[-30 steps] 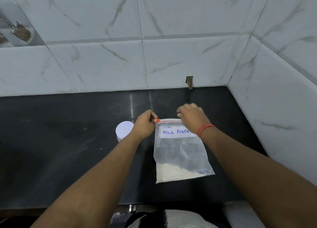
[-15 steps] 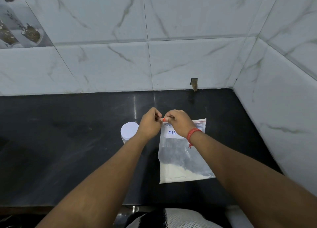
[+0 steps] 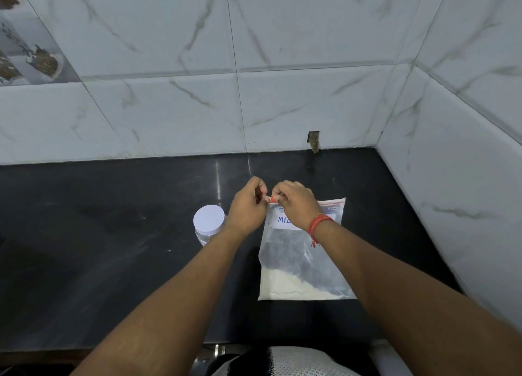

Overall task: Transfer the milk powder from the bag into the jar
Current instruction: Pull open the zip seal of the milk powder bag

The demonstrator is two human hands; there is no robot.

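A clear zip bag (image 3: 302, 262) lies flat on the black counter (image 3: 113, 234), with white milk powder (image 3: 293, 288) gathered at its near end and a white label partly hidden by my wrist. My left hand (image 3: 247, 206) and my right hand (image 3: 293, 200) meet at the bag's far left corner, both pinching its top edge by the red zip slider (image 3: 273, 199). A clear jar with a white lid (image 3: 209, 218) stands just left of the bag, partly behind my left wrist.
White marble tile walls close off the back and the right side of the counter. A small dark notch (image 3: 314, 141) sits at the foot of the back wall. The counter's front edge runs near my body.
My right hand has moved left along the bag's top edge, from the right part to the left corner beside my left hand. The bag's right top corner is now uncovered.
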